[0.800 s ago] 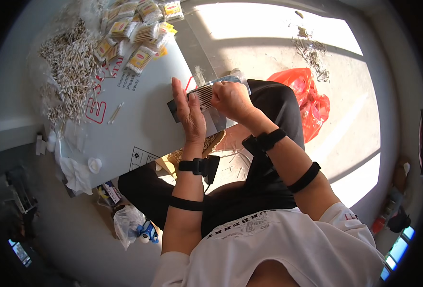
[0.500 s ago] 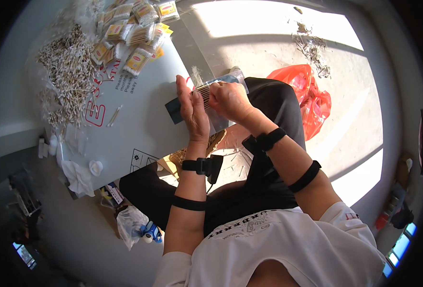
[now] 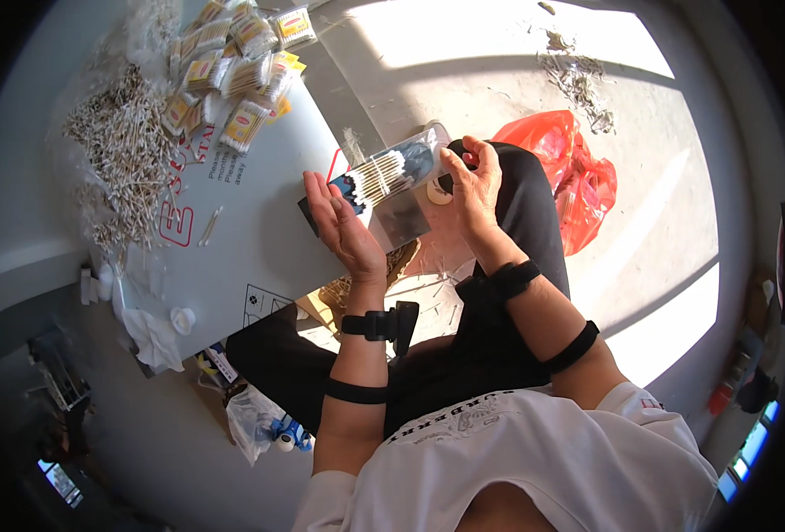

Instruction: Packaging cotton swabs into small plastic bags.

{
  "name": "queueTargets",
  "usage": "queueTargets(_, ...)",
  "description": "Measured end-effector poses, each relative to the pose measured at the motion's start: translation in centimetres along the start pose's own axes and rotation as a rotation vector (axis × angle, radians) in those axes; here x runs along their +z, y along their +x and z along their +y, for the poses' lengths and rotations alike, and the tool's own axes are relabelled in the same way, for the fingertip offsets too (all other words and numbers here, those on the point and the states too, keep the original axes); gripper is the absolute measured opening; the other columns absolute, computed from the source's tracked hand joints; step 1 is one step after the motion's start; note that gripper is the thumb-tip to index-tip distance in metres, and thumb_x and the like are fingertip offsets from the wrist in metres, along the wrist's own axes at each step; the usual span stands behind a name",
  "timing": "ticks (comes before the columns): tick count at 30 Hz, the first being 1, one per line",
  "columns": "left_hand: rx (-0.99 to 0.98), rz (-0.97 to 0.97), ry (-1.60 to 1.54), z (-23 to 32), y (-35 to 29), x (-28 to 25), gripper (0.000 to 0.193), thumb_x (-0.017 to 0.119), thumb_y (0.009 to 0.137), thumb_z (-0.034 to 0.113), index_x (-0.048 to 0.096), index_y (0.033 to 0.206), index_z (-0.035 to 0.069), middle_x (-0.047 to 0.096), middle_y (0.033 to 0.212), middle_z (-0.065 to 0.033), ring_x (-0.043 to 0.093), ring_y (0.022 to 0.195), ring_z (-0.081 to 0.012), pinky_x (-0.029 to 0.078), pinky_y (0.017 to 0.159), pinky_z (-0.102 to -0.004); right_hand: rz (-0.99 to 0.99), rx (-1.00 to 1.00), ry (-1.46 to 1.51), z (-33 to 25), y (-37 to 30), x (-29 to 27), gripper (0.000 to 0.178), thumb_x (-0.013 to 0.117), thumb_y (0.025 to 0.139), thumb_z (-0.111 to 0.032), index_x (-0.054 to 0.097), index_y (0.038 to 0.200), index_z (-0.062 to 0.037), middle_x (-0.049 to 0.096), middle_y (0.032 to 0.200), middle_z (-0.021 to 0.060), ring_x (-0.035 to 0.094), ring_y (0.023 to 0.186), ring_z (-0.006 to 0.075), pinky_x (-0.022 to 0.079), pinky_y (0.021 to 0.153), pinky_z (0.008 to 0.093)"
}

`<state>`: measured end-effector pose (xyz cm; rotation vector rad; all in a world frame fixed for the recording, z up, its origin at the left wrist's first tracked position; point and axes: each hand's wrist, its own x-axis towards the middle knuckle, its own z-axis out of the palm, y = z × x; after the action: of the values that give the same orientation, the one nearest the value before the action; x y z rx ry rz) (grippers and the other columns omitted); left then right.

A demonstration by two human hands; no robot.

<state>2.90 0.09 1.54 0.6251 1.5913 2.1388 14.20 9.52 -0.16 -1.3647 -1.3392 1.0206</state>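
Observation:
A row of cotton swabs (image 3: 376, 180) lies inside or on a clear plastic bag (image 3: 423, 152) above the table's right edge. Beside the swabs' left end is my left hand (image 3: 346, 227), its fingers stretched out and the palm facing them. A dark flat piece (image 3: 307, 211) shows partly behind that hand. At the bag's right end is my right hand (image 3: 477, 191), the thumb near the plastic and the fingers bent but apart. More clear film (image 3: 401, 226) hangs below the swabs.
Loose swabs (image 3: 113, 151) form a large heap on the grey-white table (image 3: 268, 222). Several filled swab packs (image 3: 246, 124) are piled at its back. A red plastic bag (image 3: 579, 177) rests on the floor, right of my knee. White crumpled material (image 3: 149, 337) sits at the table's near left corner.
My right hand has drawn back rightward off the swabs to the bag's end, its fingers loosening. My left hand has shifted slightly left and down, leaving the swab row exposed.

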Motion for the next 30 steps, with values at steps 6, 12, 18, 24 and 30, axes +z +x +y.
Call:
queueTargets(6, -0.038, 0.004, 0.015, -0.4, 0.3, 0.5, 0.065, 0.042, 0.104, 0.032, 0.016, 0.152, -0.004, 0.017, 0.159, -0.0195, 0.018, 0.148, -0.0276, 0.013, 0.121, -0.0416, -0.442, 0.763, 0.671, 0.6, -0.2, 0.5, 0.019, 0.078, 0.082, -0.013, 0.061, 0.074, -0.0096, 0.058, 0.066, -0.0021, 0.046, 0.052, 0.0045, 0.033, 0.045, 0.0204)
queueTargets(12, -0.026, -0.012, 0.018, -0.4, 0.5, 1.5, 0.064, 0.042, 0.104, 0.034, 0.022, 0.148, -0.008, 0.02, 0.156, -0.0247, 0.019, 0.147, -0.0274, 0.014, 0.121, -0.042, -0.428, 0.782, 0.739, 0.2, -0.7, 1.3, 0.021, 0.076, 0.082, -0.004, 0.059, 0.071, -0.009, 0.057, 0.063, -0.001, 0.046, 0.05, 0.0056, 0.032, 0.043, 0.0204)
queueTargets(18, -0.027, -0.033, -0.012, -0.7, 0.7, 1.4, 0.063, 0.042, 0.104, 0.033, 0.022, 0.148, -0.007, 0.022, 0.156, -0.0226, 0.02, 0.147, -0.0264, 0.014, 0.121, -0.0421, -0.426, 0.785, 0.713, 0.5, -0.5, 1.5, 0.021, 0.077, 0.082, -0.007, 0.059, 0.071, -0.0085, 0.056, 0.062, -0.0012, 0.044, 0.048, 0.0063, 0.034, 0.043, 0.0215)
queueTargets(24, 0.004, 0.025, 0.039, -0.6, 1.3, 0.3, 0.066, 0.041, 0.104, 0.037, 0.018, 0.151, -0.004, 0.019, 0.158, -0.0194, 0.018, 0.148, -0.0282, 0.015, 0.121, -0.0421, -0.435, 0.828, 0.771, 0.8, 0.0, 1.6, 0.024, 0.071, 0.091, -0.023, 0.061, 0.074, -0.0095, 0.056, 0.063, -0.0024, 0.046, 0.05, 0.0073, 0.036, 0.045, 0.0235)
queueTargets(30, -0.017, -0.046, -0.036, -0.9, 2.7, 0.5, 0.072, 0.041, 0.103, 0.043, 0.015, 0.151, -0.004, 0.018, 0.157, -0.0224, 0.016, 0.148, -0.0297, 0.014, 0.121, -0.0432, -0.344, 0.698, 0.744, 1.0, -0.9, 3.4, 0.018, 0.071, 0.091, -0.023, 0.067, 0.086, -0.0055, 0.066, 0.076, 0.0003, 0.056, 0.062, 0.0079, 0.045, 0.056, 0.0245)
